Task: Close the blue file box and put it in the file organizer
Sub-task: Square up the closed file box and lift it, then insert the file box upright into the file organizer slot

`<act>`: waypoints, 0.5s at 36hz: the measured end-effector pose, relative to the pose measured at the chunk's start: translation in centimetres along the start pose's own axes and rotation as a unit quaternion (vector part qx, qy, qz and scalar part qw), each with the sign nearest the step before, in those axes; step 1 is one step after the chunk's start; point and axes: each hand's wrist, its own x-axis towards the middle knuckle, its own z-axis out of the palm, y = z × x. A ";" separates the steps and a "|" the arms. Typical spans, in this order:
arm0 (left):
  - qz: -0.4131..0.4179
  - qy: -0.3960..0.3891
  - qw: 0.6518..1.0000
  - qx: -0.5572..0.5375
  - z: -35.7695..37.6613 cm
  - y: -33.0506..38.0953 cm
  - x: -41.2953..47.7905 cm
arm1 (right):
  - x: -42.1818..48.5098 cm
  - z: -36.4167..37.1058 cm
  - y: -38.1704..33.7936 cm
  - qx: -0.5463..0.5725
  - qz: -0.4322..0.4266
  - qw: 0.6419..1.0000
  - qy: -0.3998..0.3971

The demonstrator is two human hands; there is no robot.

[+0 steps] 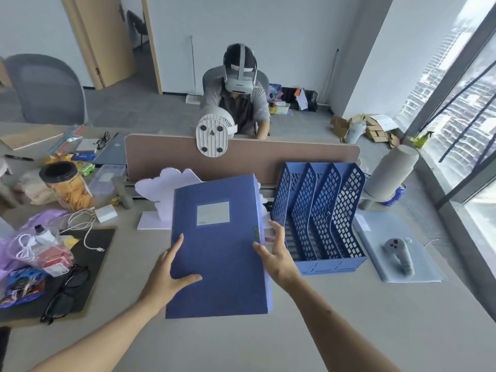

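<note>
Blue file box lies closed on the desk, dead centre. Your left hand rests flat on its 8 o'clock edge, fingers straight. Your right hand touches the 3 o'clock edge, fingers spread. File organizer stands just beside, at 2 o'clock.

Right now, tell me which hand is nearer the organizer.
Right. The right hand is at the right edge of the box, beside the organizer; the left hand is at its left edge, farther away.
</note>
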 end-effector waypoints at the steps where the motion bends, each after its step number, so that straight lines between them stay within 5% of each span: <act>1: 0.010 -0.005 1.000 -0.004 0.0 0.7 0.2 | -0.1 -1.0 -0.9 -0.007 -0.011 1.000 0.004; 18: 0.160 -0.173 0.972 -0.010 10.3 12.0 4.1 | -8.7 -16.9 -8.7 -0.110 0.047 0.987 0.103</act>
